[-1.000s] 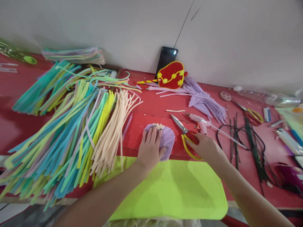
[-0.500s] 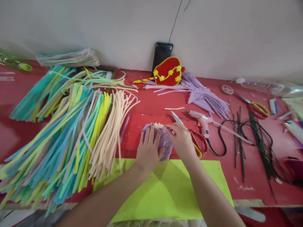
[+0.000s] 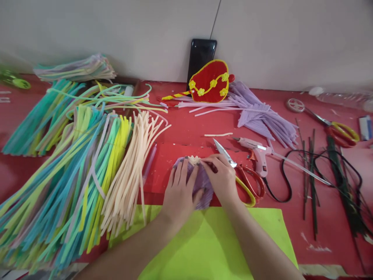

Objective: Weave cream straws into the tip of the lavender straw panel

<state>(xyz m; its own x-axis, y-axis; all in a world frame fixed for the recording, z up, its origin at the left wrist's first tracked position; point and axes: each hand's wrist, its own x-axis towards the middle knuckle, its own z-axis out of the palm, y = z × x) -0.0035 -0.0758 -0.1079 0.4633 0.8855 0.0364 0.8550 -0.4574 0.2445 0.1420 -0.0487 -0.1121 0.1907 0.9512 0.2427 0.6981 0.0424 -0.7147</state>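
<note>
A flat purple panel of pipe cleaners laid side by side [image 3: 205, 196] is on the red work surface. My left hand [image 3: 180, 190] presses down on it, fingers stretched out and apart. At the panel's top edge sits a small cream pipe-cleaner piece [image 3: 194, 159], bent in a zigzag. My right hand [image 3: 221, 177] has its thumb and fingers pinched together at the right end of that piece; what is between the fingertips is hidden. Just behind the right hand lie scissors [image 3: 223, 149] with red and yellow handles. A short cream strip [image 3: 218, 135] lies farther back.
Bundles of coloured pipe cleaners [image 3: 87, 155] cover the left, with a cream bundle [image 3: 131, 167] beside them. A pink glue gun [image 3: 260, 155] lies right. Behind are a red fan-shaped piece [image 3: 208, 79], a phone [image 3: 201, 52] and purple pipe cleaners [image 3: 259, 116]. A lime sheet [image 3: 210, 241] lies in front.
The camera view has shifted and come slightly closer. My left hand stays flat on the purple panel. The right hand's fingertips remain at the cream piece, with the fingers slightly more curled.
</note>
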